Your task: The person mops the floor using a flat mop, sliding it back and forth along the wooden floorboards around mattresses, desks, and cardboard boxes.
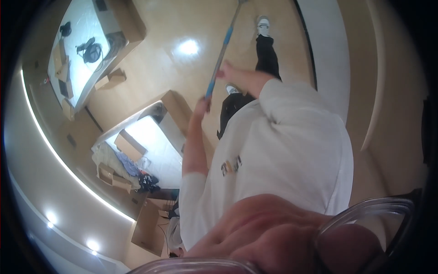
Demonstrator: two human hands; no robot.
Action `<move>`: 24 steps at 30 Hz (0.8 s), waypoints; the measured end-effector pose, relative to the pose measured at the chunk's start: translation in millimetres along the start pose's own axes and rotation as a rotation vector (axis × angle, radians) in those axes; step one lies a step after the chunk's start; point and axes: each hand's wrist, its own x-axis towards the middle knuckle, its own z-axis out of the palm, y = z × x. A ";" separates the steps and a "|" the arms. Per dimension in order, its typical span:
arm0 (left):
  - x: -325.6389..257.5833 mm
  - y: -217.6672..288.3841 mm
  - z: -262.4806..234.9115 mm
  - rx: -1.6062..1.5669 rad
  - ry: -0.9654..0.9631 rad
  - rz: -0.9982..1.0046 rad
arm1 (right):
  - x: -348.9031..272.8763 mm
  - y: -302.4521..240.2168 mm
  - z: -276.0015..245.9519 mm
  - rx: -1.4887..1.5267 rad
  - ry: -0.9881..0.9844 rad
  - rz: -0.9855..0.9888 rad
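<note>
A long, thin pole (227,35), grey with blue sections, slants across the floor away from me. Its far end runs to the upper edge of the picture, where a small dark piece shows; whatever lies beyond is cut off. My left hand (202,108) is wrapped round the near end of the pole. Farther along, my right hand (224,71) closes on the grey shaft, its fingers somewhat blurred.
Light brown floor (173,68) stretches ahead, with my white shoe (263,27) on it. Two mattress-like beds with wooden sides stand at left: the farther (86,27) holds a coiled black cable (91,52), the nearer (159,132) cloth and cardboard boxes. A pale raised strip (331,55) runs along the right.
</note>
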 end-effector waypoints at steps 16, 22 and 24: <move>-224.2 -142.9 -19.0 1.133 0.444 -0.330 | -60.8 262.8 -5.6 -0.276 0.062 0.486; -65.8 -6.9 74.0 0.804 0.329 -0.045 | -47.7 12.1 -9.4 -0.331 0.339 -0.027; -16.5 66.3 131.8 0.712 0.196 0.062 | -5.9 -81.5 -53.9 -0.571 0.450 -0.453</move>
